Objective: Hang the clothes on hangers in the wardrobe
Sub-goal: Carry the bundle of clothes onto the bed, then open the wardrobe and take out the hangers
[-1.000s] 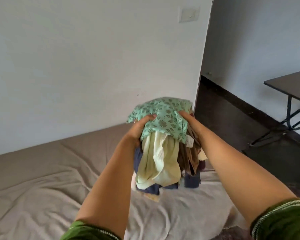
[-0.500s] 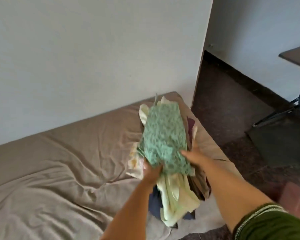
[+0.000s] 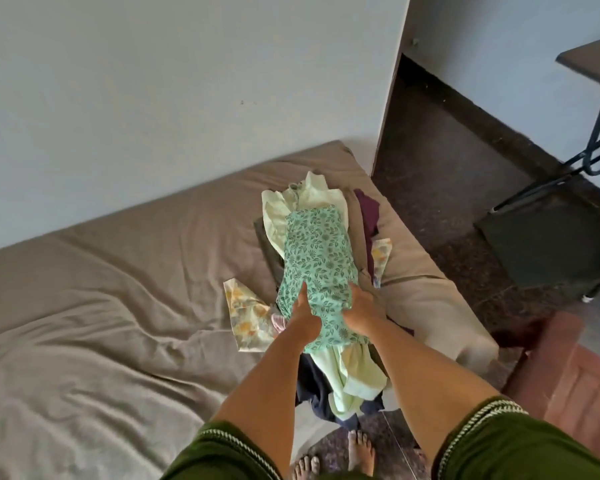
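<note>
- Pile of clothes (image 3: 329,271) lying on the bed (image 3: 118,306), at its right end near the wall corner.
- Green leaf-print garment (image 3: 317,258) on top of the pile; pale yellow garment (image 3: 309,199) under it, sticking out at the far end and again at the near edge.
- Dark purple cloth (image 3: 368,213) at the pile's right side, floral print cloth (image 3: 246,317) poking out left, navy cloth (image 3: 312,389) hanging over the near edge of the bed.
- Left hand (image 3: 303,315) on the near end of the green garment, fingers (image 3: 300,294) curled into the fabric, gripping it.
- Right hand (image 3: 359,311) just beside it on the same garment, thumb and fingers pinching the fabric from the right.
- Both forearms reaching forward, green sleeves (image 3: 499,441) at the bottom of view.
- Bare feet (image 3: 361,452) on dark speckled floor (image 3: 465,202) at the bed's edge.
- Dark table (image 3: 589,57) with metal legs at far right, well apart from the pile.
</note>
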Available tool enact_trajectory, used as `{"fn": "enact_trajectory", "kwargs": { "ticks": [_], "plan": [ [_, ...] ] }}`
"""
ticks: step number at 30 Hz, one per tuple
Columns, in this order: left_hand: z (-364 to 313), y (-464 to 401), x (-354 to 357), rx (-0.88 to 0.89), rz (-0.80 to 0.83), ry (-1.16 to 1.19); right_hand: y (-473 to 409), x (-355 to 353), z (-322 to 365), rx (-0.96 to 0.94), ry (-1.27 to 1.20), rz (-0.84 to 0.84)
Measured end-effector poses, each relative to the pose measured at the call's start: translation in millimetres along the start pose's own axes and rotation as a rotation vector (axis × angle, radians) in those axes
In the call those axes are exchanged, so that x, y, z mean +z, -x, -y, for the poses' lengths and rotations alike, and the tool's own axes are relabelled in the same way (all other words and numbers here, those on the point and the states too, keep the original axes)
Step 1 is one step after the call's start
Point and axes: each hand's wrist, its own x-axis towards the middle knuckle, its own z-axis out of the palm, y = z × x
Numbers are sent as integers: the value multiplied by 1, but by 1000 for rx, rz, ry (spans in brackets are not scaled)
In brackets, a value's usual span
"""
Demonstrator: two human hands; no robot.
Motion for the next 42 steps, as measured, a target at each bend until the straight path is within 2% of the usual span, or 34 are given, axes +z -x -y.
{"fn": "enact_trajectory", "kwargs": {
  "ticks": [6,11,14,18,25,29,34,42],
  "plan": [
    [-29,36,-31,107,-48,19,40,-22,26,-48,-196,-175],
    [-47,85,-41,187,-232,-43,94,-42,21,-67,-286,-414],
    [-60,115,-36,322,-347,-84,130,-56,8,-66,-323,-549],
    [-81,156,-6,500,-373,-183,186,-73,-21,-15,-356,-660],
    [-104,264,97,735,-239,-348,308,-89,-111,86,-417,-933],
    [-101,355,179,903,-88,-233,410,-86,-197,159,-444,-1106],
    [-86,479,296,1163,91,-213,556,-67,-317,399,-454,-1317],
    [-68,627,435,1300,405,-248,712,-35,-450,632,-559,-1497]
  ]
}}
